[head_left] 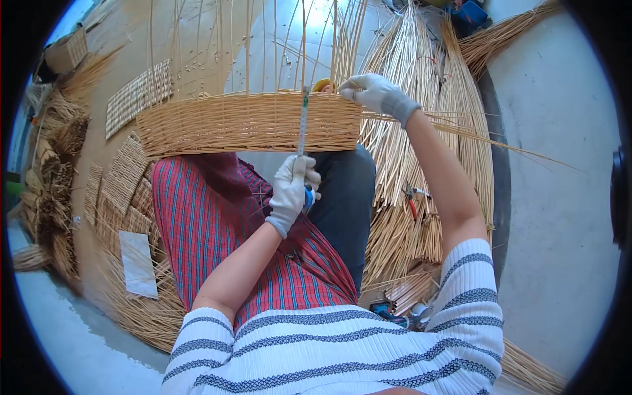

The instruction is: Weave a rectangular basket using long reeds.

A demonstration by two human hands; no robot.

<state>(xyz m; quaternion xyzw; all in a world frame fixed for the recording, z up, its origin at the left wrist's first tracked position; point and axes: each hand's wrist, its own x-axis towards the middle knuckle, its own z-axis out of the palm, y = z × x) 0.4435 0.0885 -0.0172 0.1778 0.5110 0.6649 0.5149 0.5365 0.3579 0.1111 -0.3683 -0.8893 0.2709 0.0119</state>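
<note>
A partly woven wicker basket [243, 122] lies across my knees, its long side facing me and tall uprights rising from its far edge. My left hand [289, 191], in a pale work glove, is closed around a blue tape measure [309, 196]. The tape's blade [303, 125] runs up across the woven side, its end at the upper edge. At the basket's upper right corner is my gloved right hand [375, 93], with its fingers bent over the edge. Part of its grip is hidden. A red checked cloth [197, 217] covers my left leg.
Long bundles of cane [461, 118] lie to the right, with red-handled pliers [412, 204] on them. Woven mats [125, 174] and a white sheet [137, 263] are at left. A blue container [470, 13] stands at the far right. Loose strands [513, 148] stick out rightward.
</note>
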